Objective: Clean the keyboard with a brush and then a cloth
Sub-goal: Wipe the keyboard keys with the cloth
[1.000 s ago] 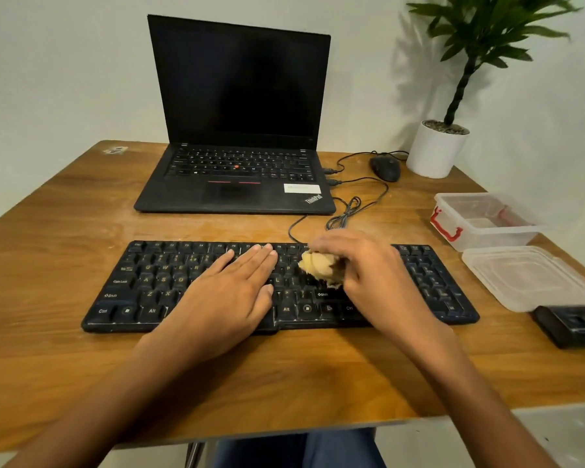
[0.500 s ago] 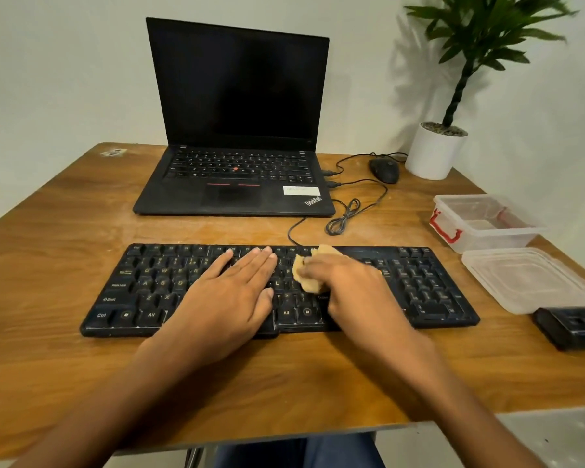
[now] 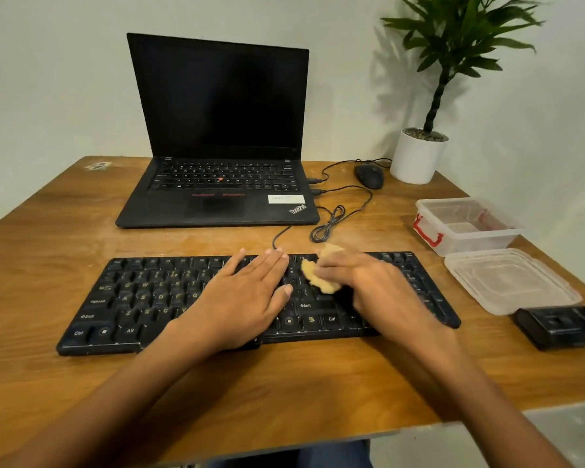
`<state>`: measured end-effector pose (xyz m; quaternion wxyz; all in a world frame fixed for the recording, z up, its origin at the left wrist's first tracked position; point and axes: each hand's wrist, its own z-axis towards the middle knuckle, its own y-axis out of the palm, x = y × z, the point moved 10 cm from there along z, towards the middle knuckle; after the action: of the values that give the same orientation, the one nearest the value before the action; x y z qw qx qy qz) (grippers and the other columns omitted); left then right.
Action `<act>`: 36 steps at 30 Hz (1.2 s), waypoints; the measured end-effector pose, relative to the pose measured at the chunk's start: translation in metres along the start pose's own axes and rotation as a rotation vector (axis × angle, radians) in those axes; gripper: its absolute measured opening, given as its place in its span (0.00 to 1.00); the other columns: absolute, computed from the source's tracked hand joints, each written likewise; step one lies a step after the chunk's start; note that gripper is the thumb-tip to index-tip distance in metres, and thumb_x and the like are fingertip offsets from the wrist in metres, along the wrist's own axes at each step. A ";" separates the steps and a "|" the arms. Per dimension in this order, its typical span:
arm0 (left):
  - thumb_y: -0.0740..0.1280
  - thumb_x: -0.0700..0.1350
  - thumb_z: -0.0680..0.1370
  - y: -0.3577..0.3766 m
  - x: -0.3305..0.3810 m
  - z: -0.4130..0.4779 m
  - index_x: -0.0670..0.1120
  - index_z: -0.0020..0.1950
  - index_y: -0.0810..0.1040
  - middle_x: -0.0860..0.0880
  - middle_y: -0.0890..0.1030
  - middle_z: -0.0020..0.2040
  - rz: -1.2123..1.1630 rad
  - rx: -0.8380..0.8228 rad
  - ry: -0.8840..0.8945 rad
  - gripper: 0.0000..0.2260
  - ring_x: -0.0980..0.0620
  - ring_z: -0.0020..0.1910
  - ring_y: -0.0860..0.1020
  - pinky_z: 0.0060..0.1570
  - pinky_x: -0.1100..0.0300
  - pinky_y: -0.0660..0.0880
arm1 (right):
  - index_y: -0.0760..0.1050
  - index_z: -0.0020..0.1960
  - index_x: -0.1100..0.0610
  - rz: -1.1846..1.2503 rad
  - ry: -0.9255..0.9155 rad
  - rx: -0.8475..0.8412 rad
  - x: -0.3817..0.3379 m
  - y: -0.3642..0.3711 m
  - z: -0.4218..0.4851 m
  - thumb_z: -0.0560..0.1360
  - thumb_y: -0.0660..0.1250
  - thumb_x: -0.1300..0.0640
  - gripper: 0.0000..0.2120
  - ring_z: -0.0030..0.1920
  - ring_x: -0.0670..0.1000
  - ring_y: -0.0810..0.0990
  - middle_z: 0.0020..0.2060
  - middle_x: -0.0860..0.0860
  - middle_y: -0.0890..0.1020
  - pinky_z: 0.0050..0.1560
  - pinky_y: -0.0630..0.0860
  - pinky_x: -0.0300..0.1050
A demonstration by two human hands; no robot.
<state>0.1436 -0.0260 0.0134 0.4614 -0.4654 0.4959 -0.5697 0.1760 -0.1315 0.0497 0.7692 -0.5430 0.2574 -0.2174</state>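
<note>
Two hands work over a wooden surface (image 3: 81, 383) where a black keyboard (image 3: 142, 298) lies: the left hand (image 3: 240, 302) rests flat and unclenched on the middle keys, the right hand (image 3: 375, 292) beside it grips a crumpled yellow cloth (image 3: 314, 278) against the keys.

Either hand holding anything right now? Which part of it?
The right hand holds a crumpled yellow cloth under its fingers, pressed on the keyboard. The left hand lies flat on the keys, holding nothing.
</note>
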 end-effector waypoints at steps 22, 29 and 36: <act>0.26 0.63 0.66 -0.003 -0.007 -0.009 0.52 0.75 0.40 0.56 0.42 0.76 -0.031 0.012 -0.058 0.38 0.65 0.69 0.36 0.68 0.59 0.30 | 0.79 0.58 0.53 -0.116 -0.046 -0.060 -0.001 0.005 0.035 0.71 0.64 0.69 0.19 0.61 0.51 0.74 0.59 0.50 0.79 0.63 0.69 0.46; 0.26 0.62 0.66 -0.004 -0.006 -0.009 0.52 0.75 0.40 0.57 0.41 0.75 -0.035 0.036 -0.060 0.38 0.65 0.69 0.37 0.68 0.59 0.31 | 0.78 0.59 0.50 -0.179 0.153 -0.009 0.065 -0.034 0.006 0.72 0.62 0.70 0.22 0.64 0.51 0.73 0.62 0.47 0.77 0.57 0.73 0.47; 0.27 0.62 0.67 -0.002 -0.007 -0.010 0.52 0.75 0.40 0.56 0.43 0.76 -0.043 0.027 -0.074 0.37 0.65 0.68 0.37 0.68 0.59 0.31 | 0.78 0.59 0.51 -0.038 0.038 -0.023 0.025 0.000 0.021 0.71 0.63 0.73 0.24 0.64 0.50 0.73 0.61 0.48 0.78 0.61 0.69 0.46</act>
<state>0.1348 -0.0175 0.0144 0.4735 -0.4906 0.4607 -0.5682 0.2085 -0.1317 0.0512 0.7536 -0.5524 0.2639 -0.2392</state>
